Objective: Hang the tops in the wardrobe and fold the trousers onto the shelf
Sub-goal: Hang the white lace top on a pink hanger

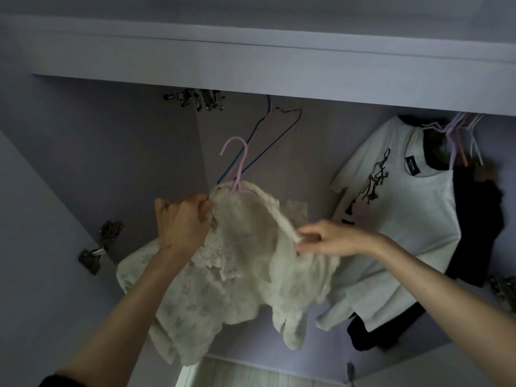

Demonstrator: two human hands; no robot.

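Both hands hold a cream lace top (245,263) on a pink hanger (237,163) inside the wardrobe (111,141).
Left hand (181,219) grips the top's left shoulder; right hand (332,238) pinches its neckline trim. Just beside it on the right, a white printed T-shirt (405,213) hangs over dark clothing (474,233); 1 blue hanger (268,135) hangs behind.

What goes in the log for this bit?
left hand grips lace top | right hand pinches its neckline | pink hanger inside | not yet hung
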